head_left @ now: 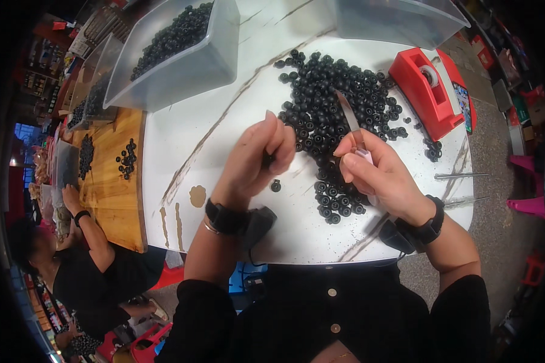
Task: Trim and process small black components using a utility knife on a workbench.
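Observation:
A large pile of small black round parts [327, 115], many with a hole in the middle, spreads over the white marbled table [194, 139]. My right hand [378, 172] grips a small knife [349, 117] by its pale handle. Its blade points up and away over the pile. To the left of the pile, my left hand [254, 157] is raised with curled fingers around a black part [267, 159], mostly hidden by them. A single loose black part [275, 186] lies on the table just beside that hand.
A translucent bin [224, 54] of black parts stands far left, another clear bin [393, 27] far right. A red tape dispenser [427, 97] and thin metal tools [460, 176] lie at the right. Another person [97, 242] works at a wooden table [118, 199] on the left.

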`<action>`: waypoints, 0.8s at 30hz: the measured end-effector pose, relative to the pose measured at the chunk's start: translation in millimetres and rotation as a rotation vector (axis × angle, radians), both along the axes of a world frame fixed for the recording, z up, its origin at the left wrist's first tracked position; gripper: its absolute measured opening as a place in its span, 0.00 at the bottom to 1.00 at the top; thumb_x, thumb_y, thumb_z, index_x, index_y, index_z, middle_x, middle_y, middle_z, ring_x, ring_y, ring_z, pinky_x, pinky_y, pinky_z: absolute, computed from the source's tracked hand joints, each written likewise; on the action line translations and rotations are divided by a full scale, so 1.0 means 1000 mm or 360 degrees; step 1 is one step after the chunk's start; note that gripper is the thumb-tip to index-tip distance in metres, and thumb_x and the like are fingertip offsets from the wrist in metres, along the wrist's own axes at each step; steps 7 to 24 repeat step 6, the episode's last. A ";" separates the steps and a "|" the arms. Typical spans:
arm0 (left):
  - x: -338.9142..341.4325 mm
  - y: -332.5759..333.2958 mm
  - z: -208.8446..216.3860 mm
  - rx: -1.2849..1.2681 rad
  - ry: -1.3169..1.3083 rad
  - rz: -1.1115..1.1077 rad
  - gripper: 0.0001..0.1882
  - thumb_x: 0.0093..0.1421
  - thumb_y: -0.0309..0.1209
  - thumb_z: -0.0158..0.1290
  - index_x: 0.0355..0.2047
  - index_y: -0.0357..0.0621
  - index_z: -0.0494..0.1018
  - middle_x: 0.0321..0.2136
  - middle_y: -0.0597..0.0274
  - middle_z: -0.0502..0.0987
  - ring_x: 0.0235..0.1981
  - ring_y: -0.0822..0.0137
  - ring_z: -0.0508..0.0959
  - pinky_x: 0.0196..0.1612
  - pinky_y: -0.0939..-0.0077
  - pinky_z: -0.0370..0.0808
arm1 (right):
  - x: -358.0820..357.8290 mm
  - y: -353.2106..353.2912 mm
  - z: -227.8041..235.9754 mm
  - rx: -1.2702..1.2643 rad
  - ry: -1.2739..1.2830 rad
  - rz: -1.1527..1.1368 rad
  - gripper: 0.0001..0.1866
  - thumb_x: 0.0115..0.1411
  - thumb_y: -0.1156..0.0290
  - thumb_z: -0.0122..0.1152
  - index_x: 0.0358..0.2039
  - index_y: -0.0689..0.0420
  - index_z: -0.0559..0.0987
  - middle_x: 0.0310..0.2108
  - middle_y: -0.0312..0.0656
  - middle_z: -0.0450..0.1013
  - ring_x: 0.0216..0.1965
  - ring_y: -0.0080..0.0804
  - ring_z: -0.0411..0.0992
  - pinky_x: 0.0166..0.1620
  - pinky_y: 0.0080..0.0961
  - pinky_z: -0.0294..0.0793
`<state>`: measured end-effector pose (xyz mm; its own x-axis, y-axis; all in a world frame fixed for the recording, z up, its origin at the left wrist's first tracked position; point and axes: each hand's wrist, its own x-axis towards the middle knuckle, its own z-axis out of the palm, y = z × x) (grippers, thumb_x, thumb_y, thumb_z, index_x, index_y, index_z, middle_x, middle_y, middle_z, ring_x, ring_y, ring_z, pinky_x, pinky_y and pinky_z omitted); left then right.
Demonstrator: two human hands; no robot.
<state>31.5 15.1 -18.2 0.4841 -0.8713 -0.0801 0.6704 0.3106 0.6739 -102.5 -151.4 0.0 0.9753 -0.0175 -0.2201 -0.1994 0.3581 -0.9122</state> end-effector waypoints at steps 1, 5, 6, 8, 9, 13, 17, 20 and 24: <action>0.007 0.005 0.001 0.0184 -0.0368 -0.0030 0.18 0.62 0.37 0.38 0.16 0.46 0.59 0.15 0.68 0.59 0.15 0.79 0.56 0.15 0.88 0.50 | 0.000 0.000 0.000 0.0000 0.0001 0.0002 0.07 0.58 0.68 0.49 0.36 0.56 0.68 0.21 0.29 0.65 0.17 0.08 0.53 0.18 0.06 0.50; 0.020 0.024 0.020 0.0756 -0.1316 -0.0286 0.17 0.59 0.34 0.46 0.15 0.43 0.62 0.11 0.70 0.60 0.12 0.79 0.58 0.14 0.86 0.52 | 0.000 -0.002 -0.001 -0.0006 0.0023 0.0009 0.08 0.58 0.68 0.49 0.36 0.56 0.68 0.21 0.29 0.65 0.17 0.08 0.53 0.18 0.06 0.50; 0.022 0.029 0.027 0.0995 -0.1761 -0.0455 0.13 0.57 0.31 0.49 0.17 0.41 0.65 0.12 0.69 0.63 0.13 0.80 0.61 0.14 0.86 0.54 | 0.000 -0.001 -0.002 -0.0007 0.0026 0.0014 0.08 0.58 0.68 0.49 0.36 0.56 0.68 0.21 0.29 0.65 0.17 0.08 0.54 0.18 0.06 0.50; 0.022 0.029 0.027 0.0995 -0.1761 -0.0455 0.13 0.57 0.31 0.49 0.17 0.41 0.65 0.12 0.69 0.63 0.13 0.80 0.61 0.14 0.86 0.54 | 0.000 -0.001 -0.002 -0.0007 0.0026 0.0014 0.08 0.58 0.68 0.49 0.36 0.56 0.68 0.21 0.29 0.65 0.17 0.08 0.54 0.18 0.06 0.50; 0.022 0.029 0.027 0.0995 -0.1761 -0.0455 0.13 0.57 0.31 0.49 0.17 0.41 0.65 0.12 0.69 0.63 0.13 0.80 0.61 0.14 0.86 0.54 | 0.000 -0.001 -0.002 -0.0007 0.0026 0.0014 0.08 0.58 0.68 0.49 0.36 0.56 0.68 0.21 0.29 0.65 0.17 0.08 0.54 0.18 0.06 0.50; 0.022 0.029 0.027 0.0995 -0.1761 -0.0455 0.13 0.57 0.31 0.49 0.17 0.41 0.65 0.12 0.69 0.63 0.13 0.80 0.61 0.14 0.86 0.54 | 0.000 -0.001 -0.002 -0.0007 0.0026 0.0014 0.08 0.58 0.68 0.49 0.36 0.56 0.68 0.21 0.29 0.65 0.17 0.08 0.54 0.18 0.06 0.50; 0.022 0.029 0.027 0.0995 -0.1761 -0.0455 0.13 0.57 0.31 0.49 0.17 0.41 0.65 0.12 0.69 0.63 0.13 0.80 0.61 0.14 0.86 0.54 | 0.000 -0.001 -0.002 -0.0007 0.0026 0.0014 0.08 0.58 0.68 0.49 0.36 0.56 0.68 0.21 0.29 0.65 0.17 0.08 0.54 0.18 0.06 0.50; 0.022 0.029 0.027 0.0995 -0.1761 -0.0455 0.13 0.57 0.31 0.49 0.17 0.41 0.65 0.12 0.69 0.63 0.13 0.80 0.61 0.14 0.86 0.54 | 0.000 -0.001 -0.002 -0.0007 0.0026 0.0014 0.08 0.58 0.68 0.49 0.36 0.56 0.68 0.21 0.29 0.65 0.17 0.08 0.54 0.18 0.06 0.50; 0.022 0.029 0.027 0.0995 -0.1761 -0.0455 0.13 0.57 0.31 0.49 0.17 0.41 0.65 0.12 0.69 0.63 0.13 0.80 0.61 0.14 0.86 0.54 | 0.000 -0.001 -0.002 -0.0007 0.0026 0.0014 0.08 0.58 0.68 0.49 0.36 0.56 0.68 0.21 0.29 0.65 0.17 0.08 0.54 0.18 0.06 0.50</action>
